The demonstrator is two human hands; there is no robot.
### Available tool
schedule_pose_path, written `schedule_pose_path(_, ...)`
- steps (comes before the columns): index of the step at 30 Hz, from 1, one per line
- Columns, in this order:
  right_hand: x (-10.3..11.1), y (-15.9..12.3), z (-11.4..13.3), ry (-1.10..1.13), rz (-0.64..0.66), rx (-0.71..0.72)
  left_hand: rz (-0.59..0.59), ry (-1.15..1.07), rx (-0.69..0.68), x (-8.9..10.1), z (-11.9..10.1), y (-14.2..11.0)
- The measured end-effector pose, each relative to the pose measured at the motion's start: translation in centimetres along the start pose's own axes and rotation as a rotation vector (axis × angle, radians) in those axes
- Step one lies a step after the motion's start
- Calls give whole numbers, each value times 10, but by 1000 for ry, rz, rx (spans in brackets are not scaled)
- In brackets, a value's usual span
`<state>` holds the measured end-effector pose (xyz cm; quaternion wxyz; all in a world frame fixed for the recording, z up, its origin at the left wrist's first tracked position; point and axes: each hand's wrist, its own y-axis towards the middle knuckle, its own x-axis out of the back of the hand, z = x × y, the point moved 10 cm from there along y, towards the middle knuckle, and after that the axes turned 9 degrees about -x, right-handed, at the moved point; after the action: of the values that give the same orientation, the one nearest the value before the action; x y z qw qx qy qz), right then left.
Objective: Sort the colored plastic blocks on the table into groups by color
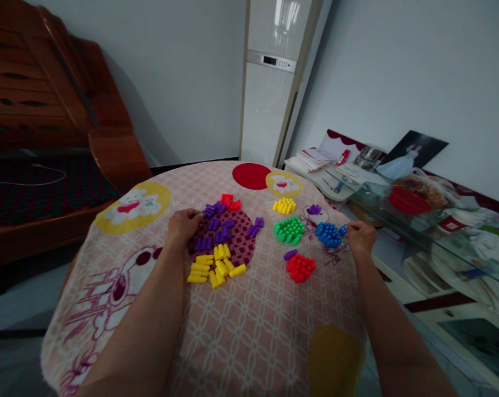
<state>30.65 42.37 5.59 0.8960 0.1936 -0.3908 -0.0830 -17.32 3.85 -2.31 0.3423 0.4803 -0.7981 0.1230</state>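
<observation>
My left hand (184,225) rests at the left side of a group of purple plastic pieces (221,229), its fingers drawn together at the nearest ones; whether one is between them is hidden. Nearer to me lie yellow cylinder pieces (216,267), and red pieces (231,202) sit behind the purple ones. At the right, my right hand (361,237) pinches a small blue plastic piece (343,229) beside a cluster of blue pieces (328,235). Clusters of green pieces (289,230), red pieces (301,268) and yellow pieces (284,205) stand between my hands.
A patterned cloth (249,325) covers the round table. To the right, a glass-topped cabinet (402,218) holds papers, a red bowl (410,199) and a photo (417,150). A wooden bench (117,149) stands at the left, and a tall white appliance (269,105) behind the table.
</observation>
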Motion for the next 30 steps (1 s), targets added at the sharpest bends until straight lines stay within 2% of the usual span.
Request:
schedule_pose_path(9, -13, -6, -6, 110, 36, -14, -17, 19, -5, 3, -1, -1)
schedule_pose_path(16, -11, -10, 9, 46, 65, 52, -20, 71, -14, 4, -2, 0)
schedule_pose_path(18, -4, -12, 16, 3, 25, 67, -27, 64, -21, 3, -1, 1)
schedule_pose_path(21, 11, -21, 37, -10, -75, 137, -14, 23, -30, -1, 1, 2)
schedule_pose_path(24, 14, -36, 70, 50, -63, 258, -4, 17, -28, -3, 3, 2)
schedule_pose_path(27, -2, -58, 109, 101, 86, 346, -12, 34, -28, -2, 4, 2)
schedule_pose_path(30, -27, -97, 155, 48, 333, 487, -17, 37, -36, -1, 3, 2)
